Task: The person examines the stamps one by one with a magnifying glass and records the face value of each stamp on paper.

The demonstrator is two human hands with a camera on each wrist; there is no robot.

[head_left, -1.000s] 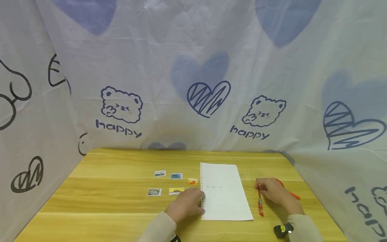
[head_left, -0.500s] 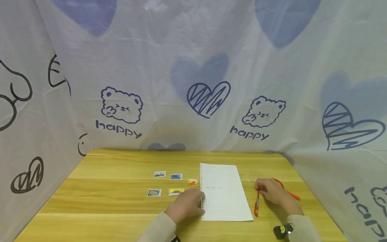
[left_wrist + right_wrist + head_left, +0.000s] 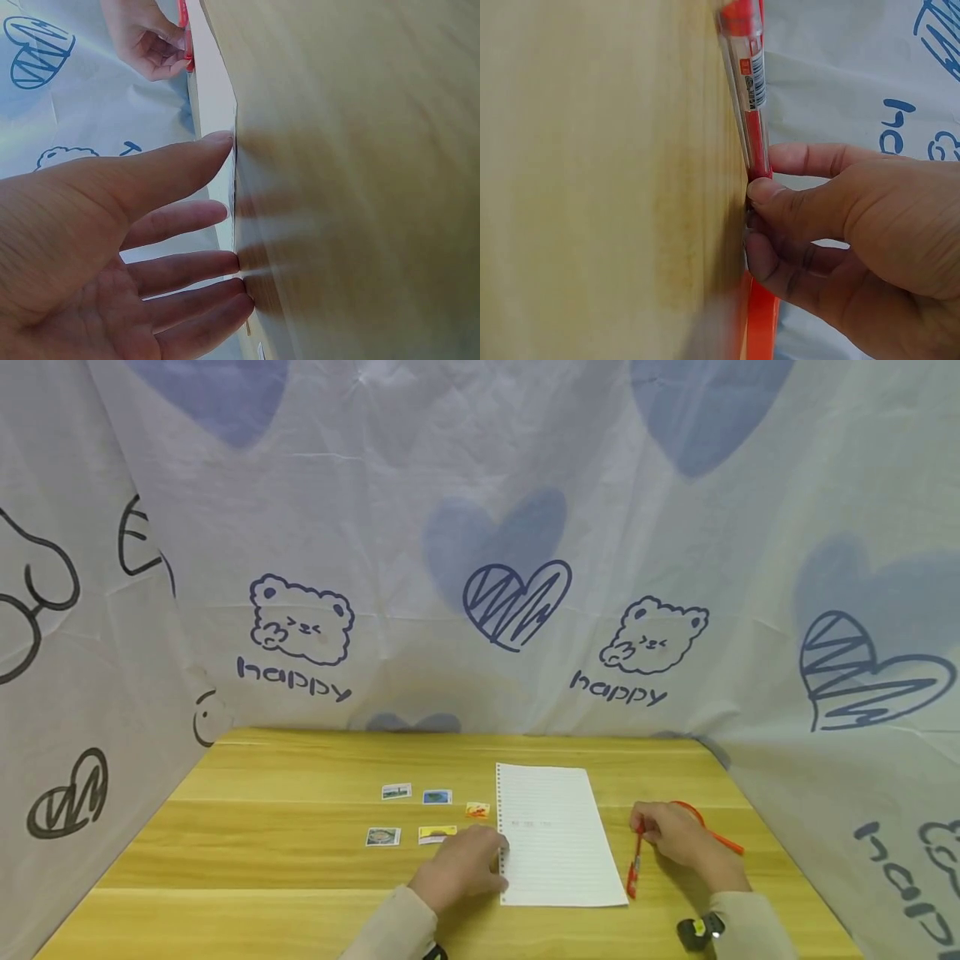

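A lined white sheet of paper [image 3: 562,860], with a row of holes down its left side, lies on the table. My left hand [image 3: 461,870] rests at its left edge; in the left wrist view the fingers are nearly straight and the fingertips touch down there. Right of the sheet, my right hand [image 3: 678,839] pinches a red pen [image 3: 633,872] between thumb and fingers. Its clear barrel [image 3: 754,82] with a barcode label shows in the right wrist view, with the red cap end toward the person. The gripped end is hidden by the fingers.
Several small stamp-like pictures [image 3: 437,797] lie left of the sheet, one close to the left hand. Behind the right hand is a red thing [image 3: 726,842] with a curved rim and straight handle-like end, partly hidden. A printed cloth [image 3: 405,635] hangs behind the table.
The pen's near end has swung left toward the sheet's lower right corner, with the right hand still pinching its far end. The left hand and paper look the same.
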